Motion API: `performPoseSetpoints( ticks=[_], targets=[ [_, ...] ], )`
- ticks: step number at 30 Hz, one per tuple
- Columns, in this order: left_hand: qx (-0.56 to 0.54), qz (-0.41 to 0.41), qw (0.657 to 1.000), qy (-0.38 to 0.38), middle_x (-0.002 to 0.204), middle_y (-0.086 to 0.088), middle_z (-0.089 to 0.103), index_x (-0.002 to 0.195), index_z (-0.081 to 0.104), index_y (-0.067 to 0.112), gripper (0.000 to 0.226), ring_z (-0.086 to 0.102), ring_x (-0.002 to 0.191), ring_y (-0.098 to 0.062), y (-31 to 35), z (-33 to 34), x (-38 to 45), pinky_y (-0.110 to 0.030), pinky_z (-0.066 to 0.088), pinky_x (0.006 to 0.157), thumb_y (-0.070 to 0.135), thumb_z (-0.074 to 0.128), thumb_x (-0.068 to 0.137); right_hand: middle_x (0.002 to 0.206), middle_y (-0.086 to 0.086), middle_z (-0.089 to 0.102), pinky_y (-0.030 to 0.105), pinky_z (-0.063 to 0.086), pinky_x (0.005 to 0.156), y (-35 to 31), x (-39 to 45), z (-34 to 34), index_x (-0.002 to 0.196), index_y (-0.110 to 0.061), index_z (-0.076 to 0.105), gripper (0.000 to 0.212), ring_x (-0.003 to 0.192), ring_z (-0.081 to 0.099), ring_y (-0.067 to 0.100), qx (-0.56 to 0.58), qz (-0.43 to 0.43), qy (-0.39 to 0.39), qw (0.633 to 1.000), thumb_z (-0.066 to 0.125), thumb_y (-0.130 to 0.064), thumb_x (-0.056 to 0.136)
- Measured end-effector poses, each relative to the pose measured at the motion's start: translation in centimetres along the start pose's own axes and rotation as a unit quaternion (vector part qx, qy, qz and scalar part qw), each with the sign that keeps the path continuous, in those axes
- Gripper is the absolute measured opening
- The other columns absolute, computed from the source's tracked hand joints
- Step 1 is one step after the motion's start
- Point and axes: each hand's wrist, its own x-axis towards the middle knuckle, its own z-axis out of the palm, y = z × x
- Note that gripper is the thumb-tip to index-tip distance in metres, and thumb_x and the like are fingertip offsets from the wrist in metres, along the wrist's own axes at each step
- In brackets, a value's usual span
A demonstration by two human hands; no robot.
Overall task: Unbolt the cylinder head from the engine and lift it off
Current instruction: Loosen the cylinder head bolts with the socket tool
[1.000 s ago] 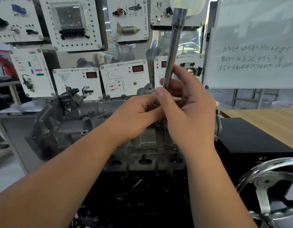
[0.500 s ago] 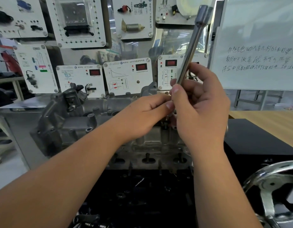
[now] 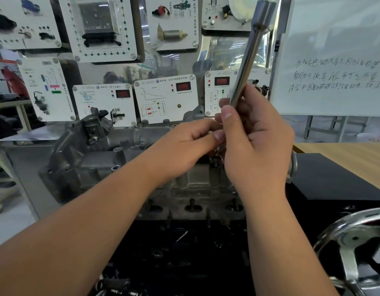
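**Steel bar gripped above the cylinder head**

Right hand (image 3: pixel 255 144) wrapped round a long steel socket bar (image 3: pixel 249 58), tilted with its top toward 1 o'clock. Left hand (image 3: pixel 184 146) touching the right at 9 o'clock, fingers curled beside the bar's lower end; whether pinching anything, cannot tell. Cylinder head (image 3: pixel 103 165) sitting directly beneath both hands on the engine. Chrome handwheel (image 3: pixel 353 238) at 4 o'clock, whiteboard (image 3: pixel 334 50) at 2 o'clock.

You hold a smooth, polished steel socket bar (image 3: pixel 246 67) that catches the light. The cylinder head (image 3: pixel 95 163) looks like dull, rough cast metal, grey and grimy. The handwheel (image 3: pixel 351 238) is bright, glossy chrome. The tabletop (image 3: pixel 353 157) shows matt pale wood grain beside a matt black block (image 3: pixel 334 180).
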Motion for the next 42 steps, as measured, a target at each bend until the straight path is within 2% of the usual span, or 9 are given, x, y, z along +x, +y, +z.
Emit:
performPoseSetpoints(
  ticks=[4, 7, 11, 16, 24, 29, 35, 40, 42],
  targets=[
    [0.019, -0.007, 1.000, -0.023, 0.110, 0.018, 0.074, 0.110, 0.070, 0.034, 0.025, 0.066, 0.108, 0.002, 0.28, -0.04, 0.00, -0.019, 0.049, 0.095, 0.041, 0.047, 0.101, 0.101, -0.015, 0.073, 0.013, 0.053, 0.077, -0.15, -0.01, -0.09, 0.144, -0.019, 0.050, 0.047, 0.087, 0.069, -0.004, 0.020, 0.002, -0.003, 1.000, 0.057, -0.013, 0.099],
    [0.026, -0.006, 0.999, -0.019, 0.115, 0.011, 0.074, 0.122, 0.069, 0.025, 0.031, 0.066, 0.114, -0.006, 0.42, 0.01, -0.08, -0.038, 0.050, 0.104, 0.040, 0.048, 0.104, 0.102, -0.017, 0.073, 0.025, 0.058, 0.076, -0.28, 0.13, -0.09, 0.141, -0.024, 0.054, 0.046, 0.086, 0.071, 0.004, 0.005, 0.004, 0.004, 1.000, 0.064, -0.024, 0.096],
    [0.026, -0.004, 1.000, 0.005, 0.111, 0.003, 0.075, 0.119, 0.069, 0.023, 0.024, 0.069, 0.109, -0.016, 0.43, 0.02, -0.14, -0.045, 0.053, 0.100, 0.033, 0.054, 0.104, 0.110, -0.016, 0.070, 0.042, 0.061, 0.078, -0.31, 0.14, 0.02, 0.135, -0.028, 0.060, 0.046, 0.092, 0.071, 0.012, -0.008, 0.016, 0.009, 1.000, 0.070, -0.028, 0.091],
    [0.030, -0.003, 0.999, 0.012, 0.117, -0.018, 0.071, 0.127, 0.063, 0.006, 0.034, 0.065, 0.112, -0.041, 0.18, 0.06, -0.05, -0.060, 0.051, 0.097, 0.028, 0.061, 0.101, 0.102, -0.013, 0.073, 0.038, 0.061, 0.078, -0.10, -0.11, 0.20, 0.125, -0.021, 0.066, 0.033, 0.092, 0.071, 0.008, -0.013, 0.006, 0.028, 0.999, 0.069, -0.020, 0.092],
    [-0.018, -0.018, 1.000, -0.005, 0.109, 0.002, 0.077, 0.106, 0.074, 0.030, 0.024, 0.070, 0.108, -0.015, 0.05, -0.09, -0.13, -0.033, 0.053, 0.098, 0.040, 0.054, 0.097, 0.093, -0.023, 0.067, 0.022, 0.058, 0.079, -0.22, 0.01, 0.24, 0.121, -0.040, 0.047, 0.036, 0.090, 0.069, 0.001, -0.020, 0.004, 0.021, 1.000, 0.062, -0.021, 0.094],
    [-0.005, 0.006, 1.000, 0.013, 0.104, -0.012, 0.074, 0.104, 0.072, 0.020, 0.026, 0.067, 0.103, -0.035, -0.02, -0.05, -0.04, -0.057, 0.051, 0.096, 0.040, 0.058, 0.095, 0.102, -0.012, 0.074, 0.037, 0.061, 0.079, -0.08, -0.16, 0.22, 0.124, -0.032, 0.054, 0.032, 0.090, 0.072, 0.007, -0.007, 0.005, 0.017, 1.000, 0.062, -0.022, 0.095],
    [-0.010, 0.010, 1.000, 0.011, 0.120, -0.016, 0.070, 0.128, 0.063, 0.008, 0.039, 0.065, 0.114, -0.037, -0.02, 0.09, -0.06, -0.056, 0.051, 0.099, 0.027, 0.065, 0.094, 0.098, -0.014, 0.073, 0.038, 0.061, 0.080, -0.23, -0.01, 0.24, 0.123, -0.019, 0.067, 0.032, 0.090, 0.072, 0.007, -0.009, 0.010, 0.020, 1.000, 0.070, -0.022, 0.092],
    [-0.035, -0.003, 0.999, 0.009, 0.103, 0.007, 0.077, 0.105, 0.072, 0.027, 0.020, 0.069, 0.101, -0.008, 0.10, -0.01, -0.18, -0.029, 0.054, 0.097, 0.032, 0.053, 0.099, 0.098, -0.014, 0.074, 0.031, 0.060, 0.083, -0.25, 0.04, 0.08, 0.126, -0.015, 0.067, 0.030, 0.090, 0.071, 0.003, -0.007, 0.022, -0.005, 1.000, 0.059, -0.021, 0.097],
    [-0.023, 0.000, 1.000, 0.003, 0.096, 0.005, 0.076, 0.097, 0.072, 0.030, 0.020, 0.068, 0.095, -0.006, 0.16, -0.06, -0.19, -0.031, 0.054, 0.093, 0.031, 0.052, 0.101, 0.097, -0.018, 0.073, 0.031, 0.060, 0.082, -0.24, 0.07, 0.07, 0.129, -0.018, 0.064, 0.032, 0.087, 0.071, 0.002, -0.004, 0.025, -0.007, 1.000, 0.057, -0.022, 0.098]
  ],
)
